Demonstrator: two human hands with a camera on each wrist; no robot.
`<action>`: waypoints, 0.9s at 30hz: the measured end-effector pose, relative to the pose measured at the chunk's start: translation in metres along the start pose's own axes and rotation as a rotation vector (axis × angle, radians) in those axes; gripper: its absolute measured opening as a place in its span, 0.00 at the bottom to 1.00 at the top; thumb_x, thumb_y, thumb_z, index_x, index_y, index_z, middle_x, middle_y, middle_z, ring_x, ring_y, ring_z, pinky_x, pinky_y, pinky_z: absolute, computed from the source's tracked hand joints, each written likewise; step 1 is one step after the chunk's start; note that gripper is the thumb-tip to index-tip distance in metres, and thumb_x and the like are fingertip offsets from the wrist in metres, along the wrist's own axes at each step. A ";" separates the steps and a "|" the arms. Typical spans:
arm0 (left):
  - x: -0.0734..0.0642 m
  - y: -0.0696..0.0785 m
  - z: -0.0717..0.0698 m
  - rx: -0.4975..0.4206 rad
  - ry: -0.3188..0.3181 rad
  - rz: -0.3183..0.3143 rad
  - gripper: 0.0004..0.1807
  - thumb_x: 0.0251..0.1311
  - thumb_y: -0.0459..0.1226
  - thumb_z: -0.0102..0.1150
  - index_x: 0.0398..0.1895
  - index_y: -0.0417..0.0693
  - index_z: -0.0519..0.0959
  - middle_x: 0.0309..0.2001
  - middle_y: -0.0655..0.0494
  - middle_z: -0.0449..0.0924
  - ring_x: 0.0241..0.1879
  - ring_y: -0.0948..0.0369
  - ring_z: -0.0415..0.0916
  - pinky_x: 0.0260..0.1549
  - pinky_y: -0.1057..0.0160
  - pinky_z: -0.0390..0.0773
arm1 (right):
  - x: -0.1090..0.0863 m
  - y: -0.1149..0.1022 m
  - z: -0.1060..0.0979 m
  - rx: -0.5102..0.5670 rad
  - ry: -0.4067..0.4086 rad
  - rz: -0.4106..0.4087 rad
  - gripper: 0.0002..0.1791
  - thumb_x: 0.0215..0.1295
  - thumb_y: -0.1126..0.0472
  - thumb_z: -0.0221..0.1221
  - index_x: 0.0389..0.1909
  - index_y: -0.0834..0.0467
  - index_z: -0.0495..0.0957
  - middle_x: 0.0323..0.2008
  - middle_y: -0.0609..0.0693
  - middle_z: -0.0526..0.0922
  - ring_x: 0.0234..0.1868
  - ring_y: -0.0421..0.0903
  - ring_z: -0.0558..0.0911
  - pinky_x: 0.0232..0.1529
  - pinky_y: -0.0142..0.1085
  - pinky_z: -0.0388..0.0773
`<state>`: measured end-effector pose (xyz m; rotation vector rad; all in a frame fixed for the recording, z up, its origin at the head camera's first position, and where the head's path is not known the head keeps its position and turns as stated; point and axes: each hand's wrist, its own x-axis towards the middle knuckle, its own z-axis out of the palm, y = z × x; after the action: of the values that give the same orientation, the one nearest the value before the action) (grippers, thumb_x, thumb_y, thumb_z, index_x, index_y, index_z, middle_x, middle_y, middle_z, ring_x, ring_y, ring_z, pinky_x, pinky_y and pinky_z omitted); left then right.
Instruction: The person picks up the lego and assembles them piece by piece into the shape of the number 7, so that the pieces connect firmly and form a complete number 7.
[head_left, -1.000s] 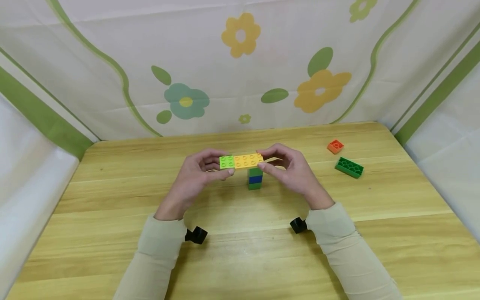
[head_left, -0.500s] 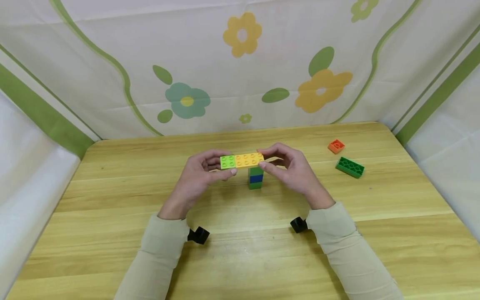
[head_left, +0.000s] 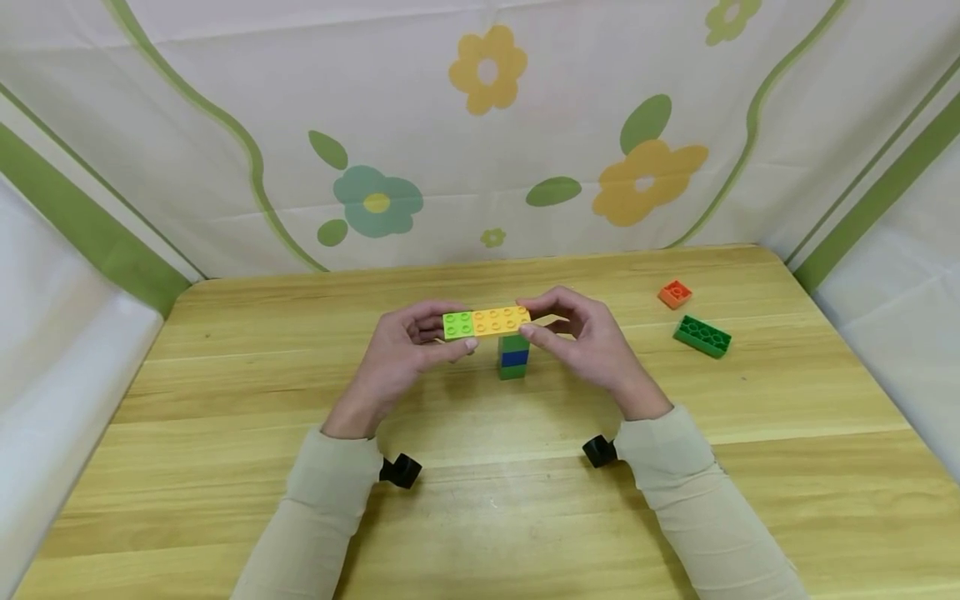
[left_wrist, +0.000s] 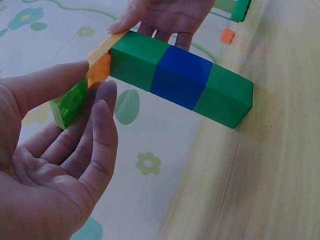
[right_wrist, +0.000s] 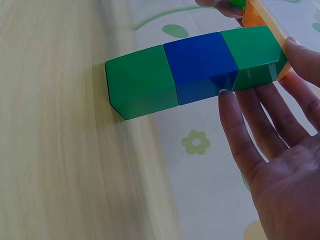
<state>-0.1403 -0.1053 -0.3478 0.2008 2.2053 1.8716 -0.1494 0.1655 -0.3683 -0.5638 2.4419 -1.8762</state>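
Note:
A tower of a green brick (left_wrist: 140, 60), a blue brick (left_wrist: 182, 77) and a lower green brick (left_wrist: 225, 95) stands upright on the table. On its top lies a yellow-orange brick (head_left: 501, 321), studs up, jutting out to the left. A lime green brick (head_left: 457, 325) sits in line against that jutting end, its hollow underside showing in the left wrist view. My left hand (head_left: 397, 346) pinches the lime brick close to the seam, thumb in front and fingers behind. With thumb and fingers, my right hand (head_left: 581, 333) grips the yellow-orange brick's right end; its other fingertips reach along the tower's side.
To the right on the wooden table (head_left: 480, 517) lie an orange-red brick (head_left: 675, 293) and a long green brick (head_left: 702, 336), both hollow side up. A flower-print cloth (head_left: 465, 150) hangs behind the table. Black mounts (head_left: 402, 471) show at both wrists.

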 end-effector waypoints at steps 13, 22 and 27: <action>0.000 0.000 0.003 -0.003 -0.004 0.015 0.25 0.62 0.34 0.78 0.63 0.49 0.84 0.54 0.46 0.89 0.49 0.56 0.87 0.45 0.65 0.87 | -0.001 0.002 -0.001 -0.007 0.002 0.013 0.12 0.71 0.67 0.70 0.52 0.62 0.83 0.59 0.56 0.87 0.55 0.50 0.86 0.53 0.34 0.85; 0.000 -0.002 0.006 -0.004 0.009 0.023 0.25 0.62 0.34 0.78 0.62 0.50 0.85 0.54 0.48 0.90 0.48 0.56 0.87 0.44 0.65 0.87 | 0.000 0.003 0.000 -0.009 -0.002 0.006 0.11 0.72 0.66 0.69 0.52 0.61 0.83 0.60 0.56 0.87 0.54 0.46 0.86 0.54 0.35 0.85; 0.001 -0.002 0.007 -0.005 0.013 0.029 0.24 0.62 0.35 0.78 0.62 0.50 0.85 0.54 0.48 0.90 0.48 0.55 0.87 0.45 0.64 0.87 | 0.000 0.002 -0.001 -0.008 0.002 0.004 0.11 0.71 0.66 0.69 0.51 0.60 0.83 0.59 0.55 0.87 0.54 0.46 0.86 0.53 0.34 0.86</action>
<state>-0.1394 -0.0990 -0.3510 0.2223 2.2178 1.8982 -0.1506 0.1664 -0.3699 -0.5567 2.4516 -1.8673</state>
